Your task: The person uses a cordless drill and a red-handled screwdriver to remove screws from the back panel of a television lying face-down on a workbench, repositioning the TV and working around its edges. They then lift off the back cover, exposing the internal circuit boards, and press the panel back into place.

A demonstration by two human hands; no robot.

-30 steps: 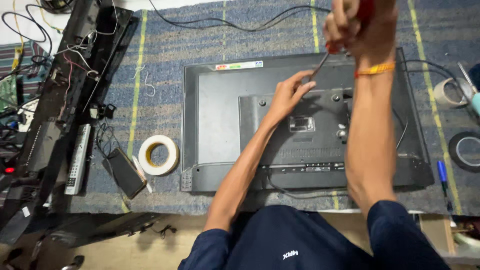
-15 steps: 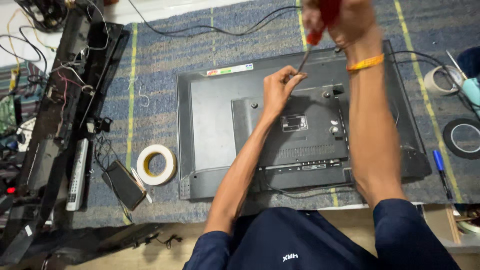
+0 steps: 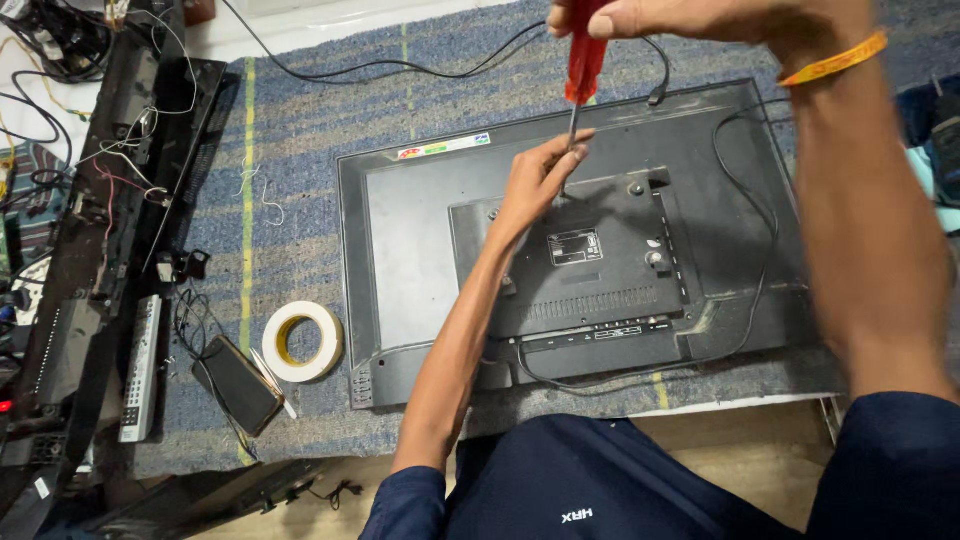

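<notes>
Basically flat television (image 3: 420,250) face-down on striped rug (image 3: 300,120), back panel up. Right hand (image 3: 700,20) closed round red screwdriver (image 3: 585,60), upright, tip at the panel's upper edge. Left hand (image 3: 540,175) fingers pinch shaft near tip. Screwdriver rigid, light; grip handle. Television broad, screen fragile; hold by edges. Versus half-second ago: view shifted closer, hands same spots.

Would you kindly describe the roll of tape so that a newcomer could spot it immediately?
Start at the large black flat-screen television lying face down on the blue striped rug. Just off its lower left corner lies the white ring-shaped roll of tape. It is the only round, pale thing there, beside a dark rectangular phone and a grey remote control.
</notes>
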